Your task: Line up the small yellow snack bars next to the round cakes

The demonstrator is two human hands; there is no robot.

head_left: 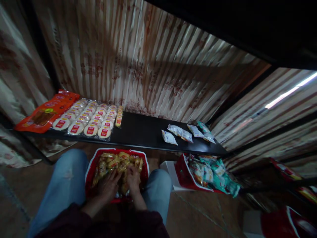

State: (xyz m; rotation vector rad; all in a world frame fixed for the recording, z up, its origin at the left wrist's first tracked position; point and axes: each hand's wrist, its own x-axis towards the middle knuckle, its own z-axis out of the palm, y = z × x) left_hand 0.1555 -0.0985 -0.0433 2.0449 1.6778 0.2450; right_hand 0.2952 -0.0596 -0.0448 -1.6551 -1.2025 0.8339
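A red basket with a white rim (pixel 147 164) stands between my knees, filled with small yellow snack packets (pixel 114 162) in clear, shiny wrapping. My left hand (pixel 109 185) lies over the packets on the basket's left side, its fingers stretched out and apart. Toward the right side, my right hand (pixel 133 178) reaches down among the packets. Its fingers are bent against a yellow packet, and their tips are partly hidden. On the black shelf (pixel 141 130) ahead, a narrow row of similar yellow packets (pixel 119 117) lies beside several rows of round white wrapped cakes (pixel 90 129).
An orange bag (pixel 47 112) lies at the shelf's left end. Several white packets (pixel 180 133) lie toward its right end. Below, another red basket (pixel 182 172) holds green and clear bags (pixel 219 173). Patterned curtain (pixel 138 66) hangs behind; a dark upper shelf (pixel 242 23) juts overhead.
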